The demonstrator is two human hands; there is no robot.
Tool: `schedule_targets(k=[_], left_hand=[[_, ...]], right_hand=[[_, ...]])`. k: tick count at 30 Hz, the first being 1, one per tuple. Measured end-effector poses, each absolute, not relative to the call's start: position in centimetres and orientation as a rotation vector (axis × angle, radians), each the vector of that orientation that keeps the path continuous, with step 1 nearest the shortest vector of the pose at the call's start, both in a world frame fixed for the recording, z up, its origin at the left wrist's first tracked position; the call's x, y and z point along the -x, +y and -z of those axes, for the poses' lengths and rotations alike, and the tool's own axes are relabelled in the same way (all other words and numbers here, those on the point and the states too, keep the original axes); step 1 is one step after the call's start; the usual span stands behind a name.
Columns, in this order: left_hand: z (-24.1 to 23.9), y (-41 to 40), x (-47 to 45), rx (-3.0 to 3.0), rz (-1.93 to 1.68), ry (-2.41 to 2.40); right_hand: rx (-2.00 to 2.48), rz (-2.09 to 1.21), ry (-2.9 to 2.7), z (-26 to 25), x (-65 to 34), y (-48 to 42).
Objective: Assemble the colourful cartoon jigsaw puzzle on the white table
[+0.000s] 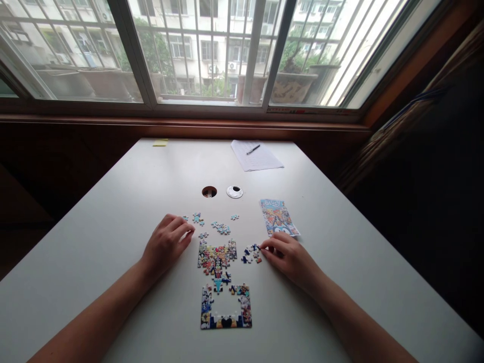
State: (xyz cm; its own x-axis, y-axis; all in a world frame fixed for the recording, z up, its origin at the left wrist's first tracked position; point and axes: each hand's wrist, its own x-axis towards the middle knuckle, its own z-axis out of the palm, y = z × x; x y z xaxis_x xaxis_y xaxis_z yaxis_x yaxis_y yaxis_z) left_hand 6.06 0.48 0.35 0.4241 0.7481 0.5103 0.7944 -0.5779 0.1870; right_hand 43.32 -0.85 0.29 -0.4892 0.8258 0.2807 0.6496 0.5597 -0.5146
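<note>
A partly joined jigsaw puzzle [225, 292] lies on the white table [113, 242] in front of me. My left hand [166, 243] rests on the table just left of the puzzle's top, fingers curled loosely, nothing visible in them. My right hand [289, 257] pinches a small cluster of joined pieces [251, 253] at its right edge. Loose pieces [221, 228] lie scattered beyond the puzzle. The picture card [279, 217] lies just beyond my right hand.
A round cable hole [209, 191] and its white cap [235, 191] sit mid-table. A sheet of paper [260, 159] with a pen [253, 149] lies at the far edge, a yellow note pad [160, 142] at far left. A window runs behind the table.
</note>
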Motion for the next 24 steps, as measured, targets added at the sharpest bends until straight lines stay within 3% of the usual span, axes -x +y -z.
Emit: schedule_targets(k=[24], left_hand=[[-0.13,0.64,-7.01,2.708,0.761,-1.338]], right_hand=[[1.175,-0.457,-2.295,-0.32,-43.26,-0.86]])
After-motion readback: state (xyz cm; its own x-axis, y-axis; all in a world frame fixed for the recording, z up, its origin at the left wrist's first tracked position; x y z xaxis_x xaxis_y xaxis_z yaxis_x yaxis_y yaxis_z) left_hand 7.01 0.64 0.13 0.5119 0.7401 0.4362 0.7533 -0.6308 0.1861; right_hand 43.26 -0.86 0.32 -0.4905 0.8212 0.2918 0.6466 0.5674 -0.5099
